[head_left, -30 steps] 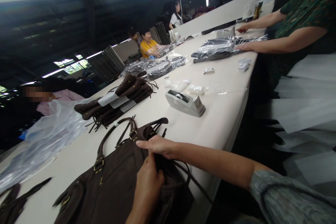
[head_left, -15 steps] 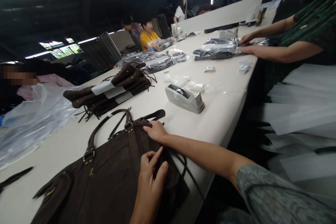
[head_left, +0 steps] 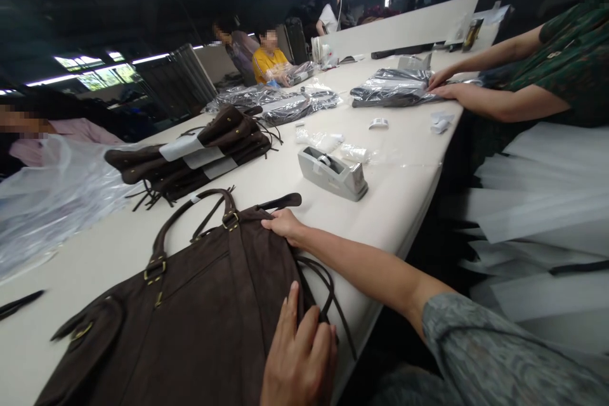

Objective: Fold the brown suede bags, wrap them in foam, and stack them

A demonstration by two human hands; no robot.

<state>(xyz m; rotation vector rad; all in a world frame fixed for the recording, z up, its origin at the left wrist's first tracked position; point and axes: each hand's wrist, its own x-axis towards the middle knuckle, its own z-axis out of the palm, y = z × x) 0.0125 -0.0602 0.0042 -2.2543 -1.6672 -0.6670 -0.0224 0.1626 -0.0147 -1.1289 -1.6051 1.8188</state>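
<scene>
A dark brown handbag (head_left: 200, 304) lies flat on the table, its two handles and brass-coloured buckles towards the far side. My right hand (head_left: 284, 226) reaches across from the right and pinches the bag's upper corner, next to a loose strap end. At the bottom, my left hand (head_left: 302, 355) rests along the bag's near side edge. Its index finger lies fairly straight on the fabric, while the other fingers curl over the side; their tips are hidden. Thin dark cords (head_left: 328, 285) hang from that side between my hands.
Beyond the bag stand a grey tape dispenser (head_left: 332, 172) and a stack of folded brown bags (head_left: 190, 155) with white paper bands. Clear plastic sheets (head_left: 57, 196) cover the left side. A co-worker's hands (head_left: 442, 85) touch a plastic-wrapped bag (head_left: 392, 87). White sheets (head_left: 547, 184) hang at right.
My left hand has moved down and right to the bag's side edge, its fingers now curled over it. The bag's right side lies flatter. My right hand keeps its corner.
</scene>
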